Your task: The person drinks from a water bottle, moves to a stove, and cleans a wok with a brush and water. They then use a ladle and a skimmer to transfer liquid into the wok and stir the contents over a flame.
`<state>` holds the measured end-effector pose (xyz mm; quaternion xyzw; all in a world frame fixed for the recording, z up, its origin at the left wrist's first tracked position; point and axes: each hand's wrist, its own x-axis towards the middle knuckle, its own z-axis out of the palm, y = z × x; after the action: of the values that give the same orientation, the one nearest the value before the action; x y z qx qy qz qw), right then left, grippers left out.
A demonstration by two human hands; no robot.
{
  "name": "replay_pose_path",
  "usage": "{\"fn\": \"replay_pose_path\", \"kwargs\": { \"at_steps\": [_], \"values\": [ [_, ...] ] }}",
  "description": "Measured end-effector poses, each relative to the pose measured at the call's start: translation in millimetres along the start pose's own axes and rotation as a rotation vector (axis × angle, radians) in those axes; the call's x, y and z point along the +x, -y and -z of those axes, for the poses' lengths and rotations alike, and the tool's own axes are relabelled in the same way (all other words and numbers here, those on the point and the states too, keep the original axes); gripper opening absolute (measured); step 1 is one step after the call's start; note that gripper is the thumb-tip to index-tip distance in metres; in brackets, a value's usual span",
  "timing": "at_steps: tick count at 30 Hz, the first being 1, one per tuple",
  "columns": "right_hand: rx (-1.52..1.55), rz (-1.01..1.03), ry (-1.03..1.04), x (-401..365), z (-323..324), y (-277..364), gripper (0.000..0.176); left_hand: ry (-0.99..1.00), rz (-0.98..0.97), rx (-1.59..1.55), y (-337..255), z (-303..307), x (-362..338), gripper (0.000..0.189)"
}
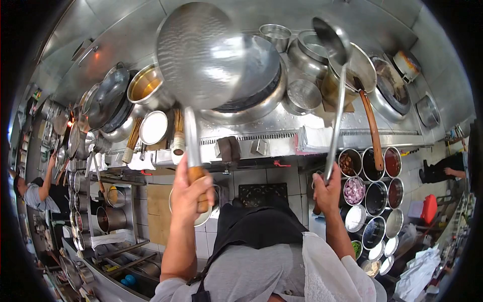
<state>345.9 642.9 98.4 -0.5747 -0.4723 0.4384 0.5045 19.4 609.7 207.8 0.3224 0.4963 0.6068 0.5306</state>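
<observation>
My left hand [190,197] is wrapped round the wooden handle of a large round metal skimmer [196,58]. The skimmer is raised, blurred by motion, and covers part of a wok [261,68] on the stove. In my right hand [327,190] is the long metal handle of a ladle [339,95], whose bowl points up and away from me. Behind the ladle stands a deep pot with a strainer [365,65] on top. A wooden-handled tool [371,131] leans out of it over the seasoning pots.
Steel stove top [226,128] carries a pot of yellowish liquid [146,88], a white bowl [153,127], bamboo brushes [178,133] and folded cloths [317,138]. Ingredient containers [376,199] stand at my right. Another person [37,194] works at far left; part of someone [445,168] shows at far right.
</observation>
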Motion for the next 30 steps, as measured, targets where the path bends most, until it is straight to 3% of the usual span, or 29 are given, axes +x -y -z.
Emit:
{"fn": "replay_pose_path", "kwargs": {
  "at_steps": [3, 9, 11, 13, 14, 15, 17, 21, 23, 27, 30],
  "values": [
    [-0.141, 0.162, -0.056, -11, 26, -1, 0.063, 0.228, 0.231, -0.247, 20, -46, 22, 0.059],
    [0.013, -0.088, -0.032, -40, 45, 43, 0.068, 0.351, 0.555, -0.457, 104, -151, 74, 0.026],
    [-0.118, -0.064, -0.006, -40, 58, 30, 0.067, 0.355, 0.64, -0.563, 140, -177, 91, 0.015],
    [-0.26, 0.0, 0.025, -36, 70, 18, 0.066, 0.316, 0.711, -0.578, 164, -205, 105, 0.015],
    [-0.25, -0.121, 0.068, -37, 77, 21, 0.065, 0.264, 0.743, -0.554, 170, -220, 109, 0.016],
    [-0.267, -0.082, 0.073, -35, 79, 20, 0.065, 0.211, 0.775, -0.53, 178, -232, 112, 0.016],
    [-0.305, -0.001, 0.083, -31, 83, 14, 0.066, 0.299, 0.741, -0.421, 196, -246, 118, 0.022],
    [-0.404, 0.02, 0.115, -18, 85, 15, 0.067, 0.439, 0.725, -0.137, 219, -242, 113, 0.035],
    [-0.382, -0.085, 0.163, -14, 84, 28, 0.067, 0.462, 0.691, 0.01, 224, -220, 94, 0.038],
    [-0.341, -0.139, 0.227, -11, 93, 20, 0.067, 0.579, 0.639, 0.37, 302, -138, 78, 0.046],
    [-0.244, -0.24, 0.272, -14, 103, 16, 0.07, 0.632, 0.671, 0.754, 350, -117, 99, 0.058]
  ]
}}
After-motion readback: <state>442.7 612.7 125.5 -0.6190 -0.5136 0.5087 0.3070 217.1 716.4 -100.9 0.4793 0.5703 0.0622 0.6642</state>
